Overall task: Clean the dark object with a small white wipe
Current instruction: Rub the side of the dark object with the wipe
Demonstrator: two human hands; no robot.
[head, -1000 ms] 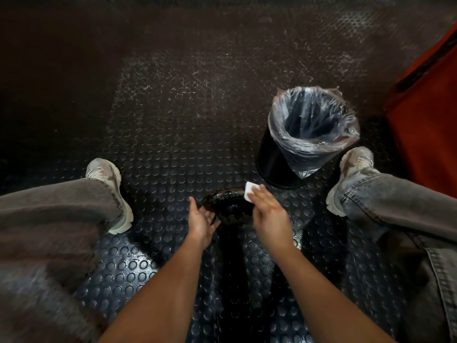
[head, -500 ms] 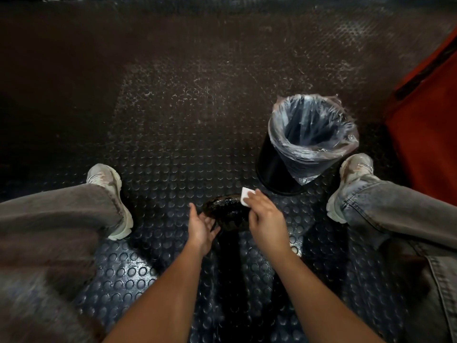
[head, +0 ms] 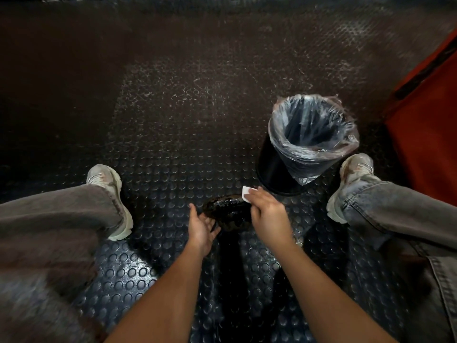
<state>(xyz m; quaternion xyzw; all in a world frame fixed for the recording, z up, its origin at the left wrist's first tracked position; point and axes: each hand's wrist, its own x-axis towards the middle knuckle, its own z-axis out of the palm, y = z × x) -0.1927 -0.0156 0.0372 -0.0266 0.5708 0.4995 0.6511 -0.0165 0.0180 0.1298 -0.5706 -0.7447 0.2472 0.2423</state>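
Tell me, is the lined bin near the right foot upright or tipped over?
Upright. The bin stands on the studded floor with its mouth facing up; the clear liner is folded over its rim.

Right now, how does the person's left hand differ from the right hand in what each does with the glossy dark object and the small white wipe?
The right hand pinches the small white wipe and presses it on the glossy dark object's far edge; the left hand holds no wipe. The left hand cups the object's near-left side with fingers fairly straight, while the right hand's fingers curl over the wipe. Both hands touch the object, above the studded rubber floor.
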